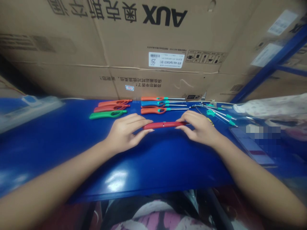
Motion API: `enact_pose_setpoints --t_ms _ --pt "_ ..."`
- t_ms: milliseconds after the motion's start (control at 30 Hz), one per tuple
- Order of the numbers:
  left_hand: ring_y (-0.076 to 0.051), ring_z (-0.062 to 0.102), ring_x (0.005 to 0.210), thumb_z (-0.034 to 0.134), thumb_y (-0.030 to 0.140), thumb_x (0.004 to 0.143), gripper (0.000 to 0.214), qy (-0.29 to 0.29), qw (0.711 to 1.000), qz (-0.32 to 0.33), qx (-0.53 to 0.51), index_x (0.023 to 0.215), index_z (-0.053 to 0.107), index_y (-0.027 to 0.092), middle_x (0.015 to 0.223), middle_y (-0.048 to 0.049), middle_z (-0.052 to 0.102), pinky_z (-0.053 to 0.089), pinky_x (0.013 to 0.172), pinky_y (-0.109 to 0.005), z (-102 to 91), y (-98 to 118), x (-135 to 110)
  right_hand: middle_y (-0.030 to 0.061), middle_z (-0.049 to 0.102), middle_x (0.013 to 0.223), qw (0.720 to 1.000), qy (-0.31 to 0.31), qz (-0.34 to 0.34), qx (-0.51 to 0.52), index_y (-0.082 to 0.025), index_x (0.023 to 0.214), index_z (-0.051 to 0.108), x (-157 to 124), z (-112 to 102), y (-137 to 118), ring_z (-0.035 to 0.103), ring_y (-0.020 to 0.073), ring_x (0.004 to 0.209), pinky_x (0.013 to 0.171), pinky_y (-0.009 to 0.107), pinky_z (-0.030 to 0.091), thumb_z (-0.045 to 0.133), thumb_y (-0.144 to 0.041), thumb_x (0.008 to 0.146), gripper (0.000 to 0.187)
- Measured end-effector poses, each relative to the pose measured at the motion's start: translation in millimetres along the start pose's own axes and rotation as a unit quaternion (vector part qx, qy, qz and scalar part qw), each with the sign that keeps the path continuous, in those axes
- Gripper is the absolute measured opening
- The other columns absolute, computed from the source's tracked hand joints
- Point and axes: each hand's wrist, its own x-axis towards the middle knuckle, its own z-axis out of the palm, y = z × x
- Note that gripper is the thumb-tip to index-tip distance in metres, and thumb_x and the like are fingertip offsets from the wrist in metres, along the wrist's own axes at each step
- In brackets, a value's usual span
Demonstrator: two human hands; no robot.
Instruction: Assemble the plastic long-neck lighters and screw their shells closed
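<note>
Both hands hold a red lighter handle level above the blue tabletop. My left hand pinches its left end between thumb and fingers. The other end is gripped the same way by my right hand, whose fingers cover that end. Just beyond the handle lie three long-nosed lighters with metal tubes: an orange lighter, a blue lighter and a nearer orange lighter. Left of them are separate handles without tubes, including a green handle. Several metal tubes with teal parts lie loosely beyond my right hand.
A large cardboard box stands like a wall behind the blue table. At the left is a whitish, blurred strip-shaped object. A flat, phone-like object and pale patterned cloth lie at the right.
</note>
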Motion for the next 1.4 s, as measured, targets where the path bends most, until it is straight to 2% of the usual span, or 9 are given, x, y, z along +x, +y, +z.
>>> enact_pose_setpoints --t_ms 233,367,533,633,700,833,1000,1167,1400 --pt "-0.018 0.068 0.084 0.068 0.027 0.092 0.020 0.011 1.000 0.005 -0.023 0.108 0.072 0.015 0.095 -0.0086 0.076 0.054 0.080 -0.031 0.7 -1.2 -2.0 0.0070 0.068 0.086 0.999 0.006 -0.021 -0.028 -0.017 0.093 0.062 -1.3 1.3 -0.2 0.060 0.0217 0.080 0.074 0.036 0.048 0.063 -0.028 0.094 0.011" --pt "-0.016 0.064 0.072 0.065 0.036 0.093 0.023 -0.005 0.983 -0.146 -0.109 0.095 0.073 0.015 0.083 -0.0062 0.072 0.051 0.068 -0.027 3.9 5.1 1.6 0.0079 0.070 0.094 0.999 -0.010 0.001 -0.035 -0.017 0.102 0.064 0.3 4.7 -0.8 0.061 0.0226 0.086 0.079 0.037 0.047 0.059 -0.028 0.096 0.013" --pt "-0.010 0.056 0.049 0.068 0.045 0.088 0.035 -0.027 0.786 -0.466 -0.405 0.100 0.069 0.012 0.065 -0.0012 0.066 0.047 0.050 -0.021 11.0 13.9 9.4 0.0089 0.071 0.103 0.997 -0.069 0.023 -0.015 -0.016 0.113 0.064 2.7 8.6 -9.0 0.059 0.0225 0.092 0.084 0.038 0.046 0.041 -0.028 0.104 0.027" --pt "-0.008 0.056 0.050 0.070 0.038 0.086 0.030 -0.026 0.680 -0.538 -0.497 0.099 0.069 0.011 0.065 -0.0019 0.066 0.047 0.052 -0.018 12.6 15.5 11.3 0.0085 0.071 0.106 0.995 -0.096 0.035 -0.012 -0.016 0.116 0.063 3.2 7.3 -14.0 0.058 0.0228 0.094 0.086 0.039 0.043 0.037 -0.030 0.106 0.031" --pt "-0.007 0.056 0.050 0.068 0.035 0.089 0.029 -0.035 0.662 -0.548 -0.510 0.103 0.069 0.010 0.066 -0.0023 0.066 0.048 0.053 -0.018 12.6 16.1 10.8 0.0080 0.071 0.105 0.992 -0.114 0.044 -0.011 -0.017 0.115 0.063 2.9 5.7 -15.9 0.059 0.0228 0.094 0.084 0.039 0.042 0.038 -0.034 0.106 0.032" --pt "-0.011 0.060 0.055 0.056 0.042 0.097 0.033 -0.063 0.793 -0.457 -0.398 0.111 0.068 0.014 0.070 -0.0021 0.067 0.051 0.057 -0.023 10.5 18.8 6.2 0.0081 0.070 0.103 0.990 -0.129 0.051 -0.028 -0.018 0.117 0.062 2.2 3.6 -16.1 0.060 0.0241 0.091 0.082 0.039 0.040 0.049 -0.051 0.100 0.039" --pt "-0.021 0.069 0.100 0.060 0.045 0.097 0.039 -0.060 0.975 -0.179 -0.116 0.124 0.064 0.019 0.115 -0.0084 0.071 0.054 0.089 -0.031 4.2 21.1 -1.4 0.0094 0.072 0.105 0.994 -0.101 0.032 0.004 -0.016 0.117 0.062 1.7 3.6 -13.6 0.061 0.0231 0.090 0.081 0.037 0.040 0.039 -0.048 0.104 0.042" --pt "-0.019 0.071 0.094 0.059 0.036 0.099 0.033 -0.064 0.998 -0.026 -0.011 0.125 0.064 0.017 0.109 -0.0077 0.073 0.056 0.083 -0.028 3.2 15.7 -4.5 0.0086 0.072 0.100 0.996 -0.093 0.008 0.006 -0.016 0.112 0.064 1.3 4.4 -11.6 0.061 0.0229 0.087 0.078 0.038 0.041 0.038 -0.044 0.105 0.038" --pt "-0.016 0.071 0.090 0.063 0.032 0.097 0.031 -0.049 0.998 -0.002 -0.032 0.123 0.066 0.015 0.104 -0.0066 0.074 0.056 0.081 -0.025 7.3 14.1 -7.8 0.0112 0.071 0.105 0.996 0.010 -0.091 0.018 -0.015 0.114 0.064 2.8 6.6 -18.4 0.064 0.0221 0.094 0.083 0.036 0.050 0.065 -0.033 0.095 0.026"
